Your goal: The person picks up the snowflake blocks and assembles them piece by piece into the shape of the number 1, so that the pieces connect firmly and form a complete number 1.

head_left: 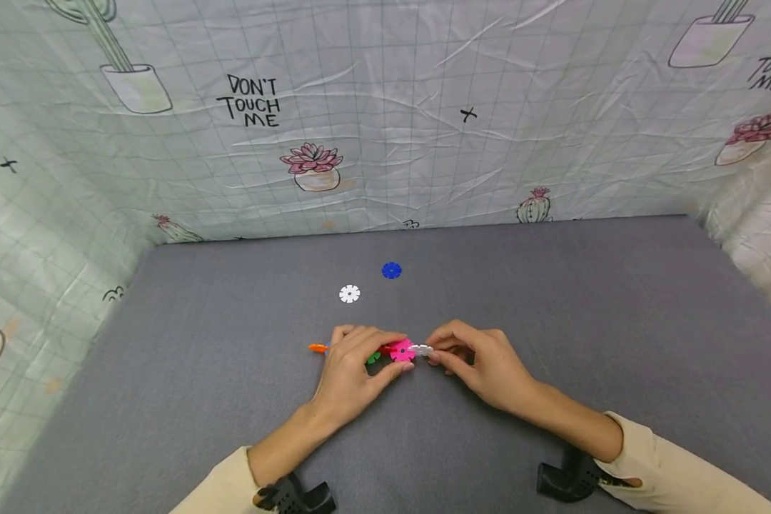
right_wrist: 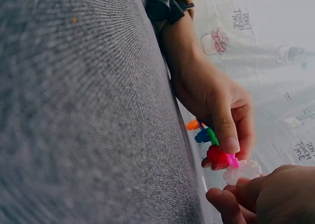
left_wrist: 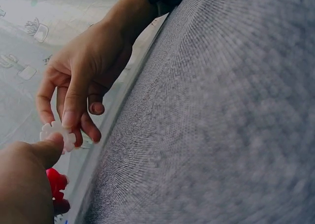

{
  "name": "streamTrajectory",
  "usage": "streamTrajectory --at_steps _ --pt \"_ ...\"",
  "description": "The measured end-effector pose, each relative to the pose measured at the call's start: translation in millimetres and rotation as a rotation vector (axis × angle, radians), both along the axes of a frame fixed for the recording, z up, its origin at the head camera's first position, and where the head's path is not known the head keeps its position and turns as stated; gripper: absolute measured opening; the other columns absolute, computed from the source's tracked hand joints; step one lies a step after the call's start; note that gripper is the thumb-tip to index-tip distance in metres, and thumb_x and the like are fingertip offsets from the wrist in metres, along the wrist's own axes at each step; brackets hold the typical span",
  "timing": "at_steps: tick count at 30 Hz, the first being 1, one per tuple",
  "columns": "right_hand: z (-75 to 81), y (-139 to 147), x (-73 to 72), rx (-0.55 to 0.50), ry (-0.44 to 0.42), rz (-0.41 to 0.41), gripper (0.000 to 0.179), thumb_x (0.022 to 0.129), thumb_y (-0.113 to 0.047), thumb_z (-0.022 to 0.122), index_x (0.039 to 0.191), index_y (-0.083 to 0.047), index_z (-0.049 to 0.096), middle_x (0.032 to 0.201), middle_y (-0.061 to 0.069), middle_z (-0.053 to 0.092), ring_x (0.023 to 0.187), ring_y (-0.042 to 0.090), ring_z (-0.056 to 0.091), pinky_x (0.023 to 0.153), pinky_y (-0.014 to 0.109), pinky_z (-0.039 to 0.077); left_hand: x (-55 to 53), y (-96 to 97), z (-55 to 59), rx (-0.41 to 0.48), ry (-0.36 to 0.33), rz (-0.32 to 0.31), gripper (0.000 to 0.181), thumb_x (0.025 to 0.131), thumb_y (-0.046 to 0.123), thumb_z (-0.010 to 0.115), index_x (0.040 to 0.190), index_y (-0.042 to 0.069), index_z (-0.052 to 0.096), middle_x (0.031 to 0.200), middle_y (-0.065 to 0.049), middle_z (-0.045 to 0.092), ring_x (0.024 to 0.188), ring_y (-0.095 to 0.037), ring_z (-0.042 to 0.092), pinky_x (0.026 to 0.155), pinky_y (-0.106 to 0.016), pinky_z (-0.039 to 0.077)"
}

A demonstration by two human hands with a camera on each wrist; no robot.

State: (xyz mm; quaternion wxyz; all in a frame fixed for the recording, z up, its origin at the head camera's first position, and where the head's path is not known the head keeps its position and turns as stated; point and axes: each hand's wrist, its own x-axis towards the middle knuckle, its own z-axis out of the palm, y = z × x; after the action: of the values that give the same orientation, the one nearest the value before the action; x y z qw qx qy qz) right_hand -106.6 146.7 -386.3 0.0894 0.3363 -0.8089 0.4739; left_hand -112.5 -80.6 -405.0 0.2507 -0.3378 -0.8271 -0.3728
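Observation:
My left hand [head_left: 358, 363] grips a chain of notched plastic discs by its pink disc [head_left: 402, 350], thumb in front and fingers behind. Along the chain toward the left come a red disc [right_wrist: 216, 155], a green disc [head_left: 373, 358], a blue disc [right_wrist: 202, 136] and an orange disc [head_left: 318, 348], partly hidden by that hand. From the right, my right hand [head_left: 485, 363] pinches a white disc [head_left: 420, 350] between thumb and forefinger. The white disc meets the pink one edge to edge, its face turned across the pink disc's.
Beyond the hands, a loose white disc [head_left: 350, 293] and a loose blue disc [head_left: 391, 270] lie flat on the grey tabletop [head_left: 617, 321]. A printed cloth [head_left: 385, 93] hangs along the back and sides. Black wrist devices [head_left: 568, 475] sit on both forearms.

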Motion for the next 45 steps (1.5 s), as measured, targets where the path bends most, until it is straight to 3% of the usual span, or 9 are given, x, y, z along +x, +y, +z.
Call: streamTrajectory --at_steps 8,18,25,35,42,45 --pt "-1.0 -4.3 -2.5 -0.001 0.057 -0.019 0.021 0.078 -0.001 0.077 0.093 -0.012 0.066 0.083 -0.005 0.07 0.069 0.005 0.065 0.056 0.02 0.051 -0.2 -1.4 1.7 -0.02 0.019 -0.018 0.036 0.076 0.03 0.082 0.105 0.012 0.07 0.095 0.005 0.069 0.082 -0.01 0.062 0.085 -0.041 0.034" --pt "1.7 -8.8 -4.0 -0.009 0.03 0.004 0.017 0.079 -0.004 0.077 0.09 -0.013 0.067 0.082 -0.005 0.07 0.07 0.004 0.065 0.055 0.022 0.052 0.1 0.0 1.8 0.005 0.053 -0.067 0.035 0.074 0.021 0.083 0.104 0.011 0.069 0.097 0.003 0.069 0.087 -0.01 0.063 0.086 -0.038 0.039" --pt "14.8 -1.9 -10.1 0.073 -0.038 -0.002 0.018 0.081 -0.01 0.077 0.095 -0.016 0.068 0.086 -0.009 0.07 0.075 0.003 0.064 0.058 0.023 0.052 -0.4 0.1 0.7 0.022 0.057 -0.075 0.038 0.069 0.02 0.085 0.103 0.012 0.07 0.096 0.003 0.068 0.087 -0.01 0.063 0.083 -0.036 0.04" --pt "22.1 -5.8 -46.9 0.142 -0.132 -0.071 0.013 0.085 -0.017 0.074 0.097 -0.018 0.069 0.09 -0.012 0.069 0.082 0.003 0.064 0.064 0.027 0.052 -1.3 -0.7 -1.2 0.023 0.055 -0.084 0.036 0.068 0.019 0.086 0.1 0.013 0.071 0.096 0.004 0.068 0.088 -0.01 0.063 0.082 -0.036 0.039" --pt "21.0 -25.6 -75.3 0.16 -0.17 -0.018 0.02 0.086 -0.018 0.073 0.104 -0.011 0.07 0.098 0.0 0.07 0.089 0.011 0.063 0.07 0.029 0.052 -1.3 -0.4 -1.3 0.018 0.056 -0.087 0.035 0.068 0.02 0.086 0.099 0.013 0.071 0.095 0.004 0.067 0.088 -0.009 0.063 0.081 -0.035 0.039" --pt "19.6 -35.9 -86.3 0.176 -0.193 0.017 0.025 0.086 -0.018 0.073 0.109 -0.01 0.069 0.1 0.003 0.069 0.083 0.013 0.064 0.069 0.029 0.052 -1.2 -1.0 -1.4 0.017 0.061 -0.086 0.035 0.068 0.02 0.086 0.098 0.012 0.071 0.095 0.004 0.067 0.088 -0.009 0.063 0.081 -0.035 0.039"
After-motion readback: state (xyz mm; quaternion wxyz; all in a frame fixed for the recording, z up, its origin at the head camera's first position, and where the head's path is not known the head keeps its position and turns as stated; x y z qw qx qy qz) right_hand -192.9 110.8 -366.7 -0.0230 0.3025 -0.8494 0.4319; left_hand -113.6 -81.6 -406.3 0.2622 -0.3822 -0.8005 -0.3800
